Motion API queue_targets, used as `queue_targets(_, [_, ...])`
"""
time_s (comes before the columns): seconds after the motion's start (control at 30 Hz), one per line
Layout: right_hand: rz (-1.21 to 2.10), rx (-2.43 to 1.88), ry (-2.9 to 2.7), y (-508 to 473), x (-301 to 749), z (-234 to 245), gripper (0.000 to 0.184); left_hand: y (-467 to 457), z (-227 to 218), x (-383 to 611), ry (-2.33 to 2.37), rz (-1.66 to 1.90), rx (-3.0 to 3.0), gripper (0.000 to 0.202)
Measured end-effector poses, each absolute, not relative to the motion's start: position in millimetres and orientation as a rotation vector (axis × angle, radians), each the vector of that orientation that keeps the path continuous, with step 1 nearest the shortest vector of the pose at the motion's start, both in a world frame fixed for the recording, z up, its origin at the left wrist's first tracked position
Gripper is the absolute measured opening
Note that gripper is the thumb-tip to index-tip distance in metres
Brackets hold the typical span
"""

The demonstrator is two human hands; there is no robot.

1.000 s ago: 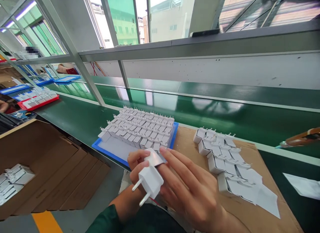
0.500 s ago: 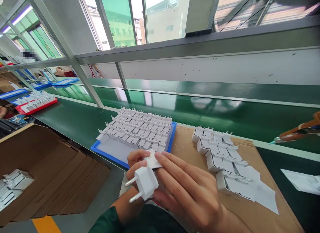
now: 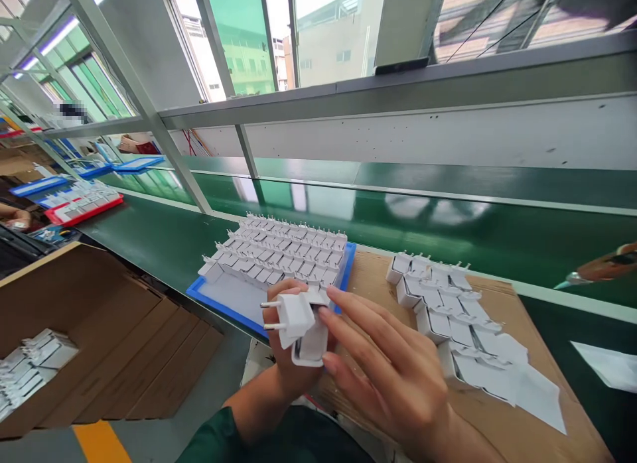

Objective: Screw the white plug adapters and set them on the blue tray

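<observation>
A white two-pin plug charger (image 3: 294, 316), its two metal pins pointing left, is held up in front of me. The wider back part of its body stands turned toward my right hand and shows a dark recess. My left hand (image 3: 291, 370) is closed around it from behind and below. On the right side, the fingertips and thumb of my right hand (image 3: 398, 377) press against the charger's body. Just behind the hands lie rows of similar white chargers (image 3: 279, 251) in a blue-rimmed tray (image 3: 223, 307).
More white chargers (image 3: 448, 304) stand in rows on a cardboard sheet (image 3: 371, 270) to the right. An orange-handled tool (image 3: 602, 269) hangs at the far right, near a white paper piece (image 3: 604, 365). A cardboard box (image 3: 124, 343) holds chargers at left; a person's hand (image 3: 14, 217) shows beyond.
The charger has been turned, so its pins now point level to the left instead of down toward me, and its wider back part shows. Both hands keep contact with it.
</observation>
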State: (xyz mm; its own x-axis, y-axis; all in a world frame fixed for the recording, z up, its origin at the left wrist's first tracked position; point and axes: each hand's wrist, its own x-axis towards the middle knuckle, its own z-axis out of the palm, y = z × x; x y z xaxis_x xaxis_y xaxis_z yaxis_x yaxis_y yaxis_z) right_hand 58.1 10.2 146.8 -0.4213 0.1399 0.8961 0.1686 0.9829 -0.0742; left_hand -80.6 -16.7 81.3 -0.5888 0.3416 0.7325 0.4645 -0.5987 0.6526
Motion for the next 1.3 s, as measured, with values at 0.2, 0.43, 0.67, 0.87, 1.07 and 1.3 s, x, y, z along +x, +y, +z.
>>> queue_targets(0.2, [-0.108,-0.269,-2.027,10,54,145,0.029,-15,84,-82,-1.210,-2.217,-1.367,0.041])
queue_targets(0.43, [-0.070,-0.196,-2.061,9,52,147,0.024,-14,76,-90,-1.095,-1.946,-1.289,0.045])
queue_targets(0.67, [-0.148,-0.181,-2.076,7,58,147,0.024,-7,76,-86,-1.016,-2.058,-1.274,0.023])
queue_targets(0.87, [-0.077,-0.157,-2.034,8,55,148,0.026,-9,73,-89,-1.053,-2.173,-1.355,0.035])
queue_targets(1.07, [0.107,-0.201,-1.837,12,65,146,0.023,-17,96,-88,-1.228,-2.035,-1.406,0.062])
queue_targets(1.3, [0.174,-0.137,-1.860,13,62,141,0.019,-16,93,-89,-1.229,-2.122,-1.403,0.055])
